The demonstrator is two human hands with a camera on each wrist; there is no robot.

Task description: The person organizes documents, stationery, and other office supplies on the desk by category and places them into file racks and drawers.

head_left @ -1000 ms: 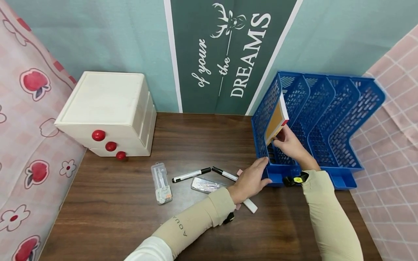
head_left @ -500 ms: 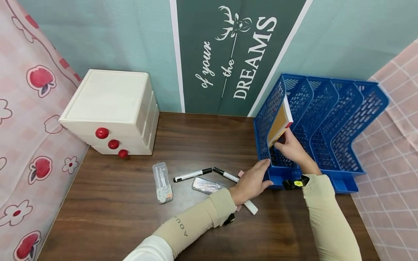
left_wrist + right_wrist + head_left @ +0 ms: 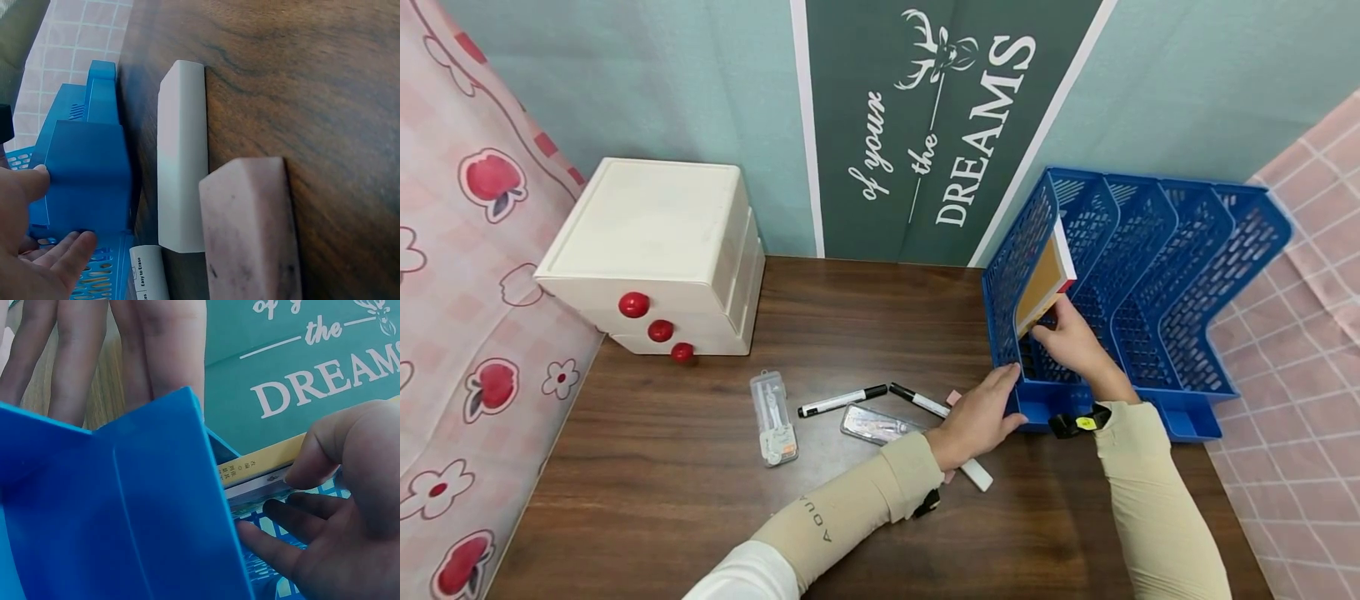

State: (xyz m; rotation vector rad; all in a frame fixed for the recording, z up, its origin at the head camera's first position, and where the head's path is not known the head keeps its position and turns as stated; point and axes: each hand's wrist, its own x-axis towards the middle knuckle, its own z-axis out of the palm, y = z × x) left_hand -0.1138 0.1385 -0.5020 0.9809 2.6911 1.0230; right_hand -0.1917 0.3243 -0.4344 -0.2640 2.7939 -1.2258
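A blue perforated file rack (image 3: 1197,329) with several upright slots stands at the right of the table. In its leftmost slot, a book (image 3: 1039,287) with a yellow face and white edge leans beside the side wall. My right hand (image 3: 1075,342) reaches into that slot and pinches the book low down; in the right wrist view the thumb lies against the book (image 3: 269,456), fingers partly hidden below it. My left hand (image 3: 973,421) rests against the rack's front left corner, fingers extended and thumb spread. The left wrist view has thumb and fingertips touching the blue front bin (image 3: 87,181).
Near my left hand lie a white bar-shaped block (image 3: 181,156), a pinkish block (image 3: 250,225), two markers (image 3: 842,402) and a clear case (image 3: 876,425). Another clear case (image 3: 772,421) lies further left. A white drawer box (image 3: 647,225) with red knobs stands at the back left.
The head view has shifted slightly. Both hands, the book and the rack keep the same places relative to each other.
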